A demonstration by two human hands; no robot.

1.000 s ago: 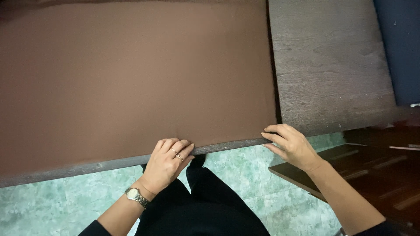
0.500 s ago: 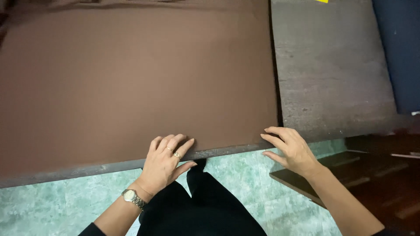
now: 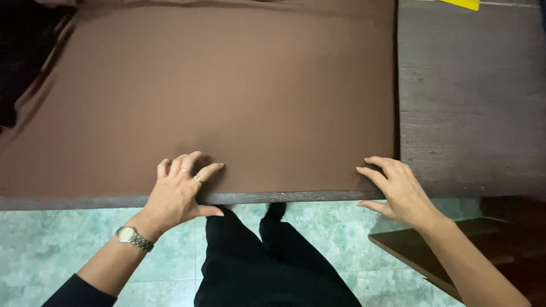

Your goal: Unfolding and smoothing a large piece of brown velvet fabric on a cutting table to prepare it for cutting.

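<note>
**Two hands press on a big brown cloth**

One wide brown cloth [image 3: 227, 96] covers most of the grey wooden table [image 3: 472, 108]. It lies flat and smooth. Its near edge runs just inside the front edge of the table, and its right edge stops so that a bare strip of table shows on the right. At the far left the cloth looks a bit bunched and dark.

Below the table is a pale green tiled floor [image 3: 68, 239]. The person's black trousers [image 3: 273, 267] show between the arms, over the floor. A dark brown board [image 3: 415, 250] sits low on the right, near the floor.

The left hand [image 3: 179, 193] lies flat on the cloth near its front edge, fingers spread, thumb down at the table's edge. It grips nothing. A silver watch [image 3: 132, 236] is on that wrist, and small rings are on two fingers.

The right hand [image 3: 398, 190] is well apart from the left one. Its open fingers touch the cloth's near right corner, without closing on it.

A small yellow thing [image 3: 462, 4] peeks in at the far top right of the table.
</note>
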